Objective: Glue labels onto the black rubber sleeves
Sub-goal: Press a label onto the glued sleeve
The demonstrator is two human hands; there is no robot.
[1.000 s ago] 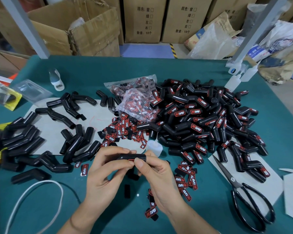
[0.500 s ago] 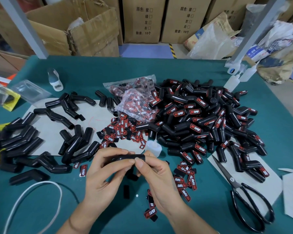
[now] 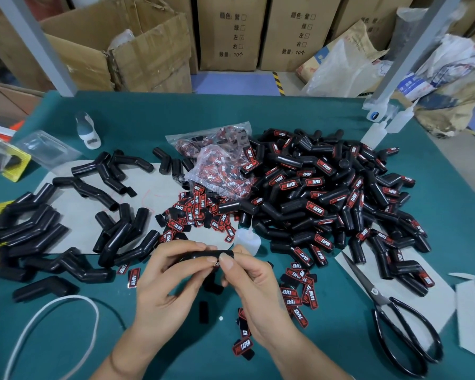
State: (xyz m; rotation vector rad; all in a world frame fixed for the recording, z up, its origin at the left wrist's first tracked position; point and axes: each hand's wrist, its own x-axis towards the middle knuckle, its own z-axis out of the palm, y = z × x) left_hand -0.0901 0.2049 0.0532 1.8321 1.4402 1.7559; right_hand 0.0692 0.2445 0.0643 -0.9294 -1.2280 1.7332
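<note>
Above green table [image 3: 299, 119], both hands' grip pinches sleeve [image 3: 209, 255].

sleeve [image 3: 203, 255] blk, horiz, above table | labeled pile [image 3: 327, 198] R | plain sleeves [image 3: 115, 234] L | loose labels [image 3: 195, 215] ctr

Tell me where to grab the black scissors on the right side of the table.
Take the black scissors by the looped handles, which lie nearest the person at the table's front right. Come from above on the near side: the blades point away toward the sleeve pile, tips close to it.
</note>
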